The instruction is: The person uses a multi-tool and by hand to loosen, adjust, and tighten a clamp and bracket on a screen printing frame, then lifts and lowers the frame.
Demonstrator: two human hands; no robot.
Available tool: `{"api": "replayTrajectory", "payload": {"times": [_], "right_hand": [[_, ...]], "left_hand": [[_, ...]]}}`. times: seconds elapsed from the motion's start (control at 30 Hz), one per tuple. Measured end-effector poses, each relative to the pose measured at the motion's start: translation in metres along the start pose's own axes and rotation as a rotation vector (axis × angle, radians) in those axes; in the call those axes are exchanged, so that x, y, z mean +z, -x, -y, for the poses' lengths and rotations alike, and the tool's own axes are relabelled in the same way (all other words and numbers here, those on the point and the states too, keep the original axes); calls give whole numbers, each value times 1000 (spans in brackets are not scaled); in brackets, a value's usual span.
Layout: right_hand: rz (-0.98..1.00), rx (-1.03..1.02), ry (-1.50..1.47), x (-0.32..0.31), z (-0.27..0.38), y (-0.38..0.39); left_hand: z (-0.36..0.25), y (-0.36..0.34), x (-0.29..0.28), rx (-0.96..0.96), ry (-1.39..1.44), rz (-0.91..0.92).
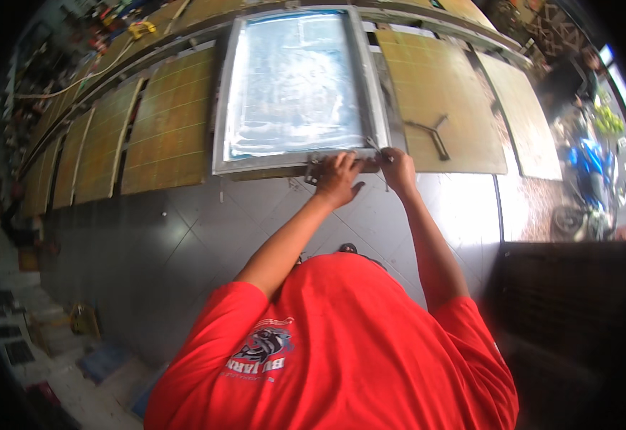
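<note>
A printing screen in a grey metal frame [221, 143] lies before me, its mesh [295, 79] smeared white and blue. At the near edge of that frame is a dark metal clamp or bracket [314, 172]. My left hand [338, 179] rests on it, fingers laid over the top and thumb apart. Close by, at the frame's near right corner, my right hand [397, 170] is closed round a slim metal tool [373, 143], seemingly a wrench. Its tip shows above the fingers; the fist hides the rest.
Yellowish boards [166, 122] line the long table on both sides of the screen. A bent metal handle or bracket [435, 136] lies on the right board. Tiled floor [205, 229] stretches between me and the table. A blue motorbike [594, 172] and another person [571, 82] are at far right.
</note>
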State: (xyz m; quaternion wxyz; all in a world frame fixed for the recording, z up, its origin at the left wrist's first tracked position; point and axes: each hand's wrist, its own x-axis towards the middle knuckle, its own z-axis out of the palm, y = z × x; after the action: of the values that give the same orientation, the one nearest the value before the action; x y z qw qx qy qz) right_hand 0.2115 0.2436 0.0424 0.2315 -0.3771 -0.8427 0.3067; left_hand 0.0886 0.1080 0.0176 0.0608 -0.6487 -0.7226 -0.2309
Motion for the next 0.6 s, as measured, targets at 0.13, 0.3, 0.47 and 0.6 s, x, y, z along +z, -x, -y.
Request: {"api": "replayTrajectory", "payload": {"times": [0.13,0.3,0.47,0.6], "right_hand": [[-110,119,-80,-3,-5,11],[-161,24,-70,20,-16,20],[-138,-24,38,19,12,17],[-109,-13,134,16,20,16]], "left_hand": [[2,-2,-1,37,1,17],[-5,-4,-2,16,21,56],[-2,-4,-5,-19,54,42],[-3,-6,-2,-29,80,19]]}}
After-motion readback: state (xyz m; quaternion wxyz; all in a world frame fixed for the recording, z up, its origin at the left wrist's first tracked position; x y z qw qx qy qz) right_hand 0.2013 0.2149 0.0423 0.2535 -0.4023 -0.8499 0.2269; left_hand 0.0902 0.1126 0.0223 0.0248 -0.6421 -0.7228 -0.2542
